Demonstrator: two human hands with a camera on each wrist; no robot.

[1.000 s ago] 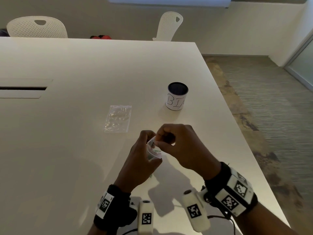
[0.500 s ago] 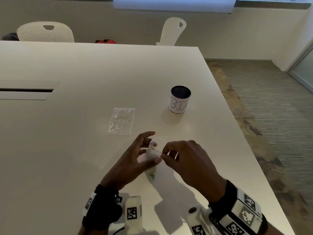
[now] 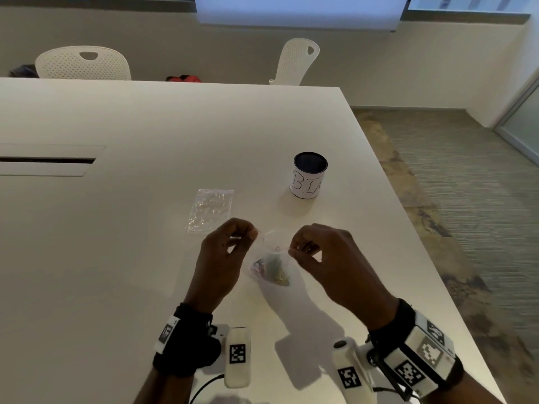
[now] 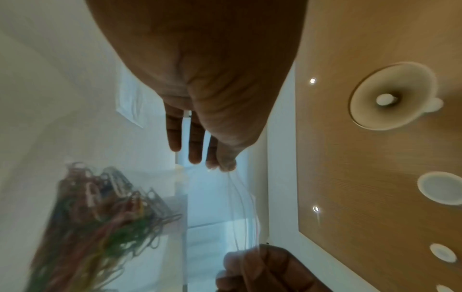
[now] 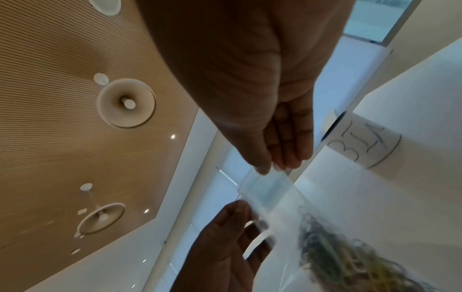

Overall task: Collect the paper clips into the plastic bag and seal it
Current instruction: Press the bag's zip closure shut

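A small clear plastic bag (image 3: 272,258) hangs above the white table (image 3: 145,258), stretched between both hands. Coloured paper clips (image 3: 274,271) are bunched in its bottom; they show blurred in the left wrist view as paper clips (image 4: 100,223) and in the right wrist view as paper clips (image 5: 350,256). My left hand (image 3: 250,236) pinches the left end of the bag's top edge (image 4: 240,213) between thumb and fingertips (image 4: 225,165). My right hand (image 3: 294,249) pinches the right end, thumb against fingertips (image 5: 265,168), on the bag (image 5: 265,189).
A second clear plastic bag (image 3: 210,209) lies flat on the table beyond my left hand. A black cup with a white label (image 3: 309,179) stands to the right of it, near the table's right edge (image 3: 414,228). White chairs (image 3: 84,64) stand behind the far edge.
The hands have drawn apart, stretching the bag's top edge between them. One second ago they were close together at the bag's mouth. The bag now hangs open to view with the clips at its bottom.
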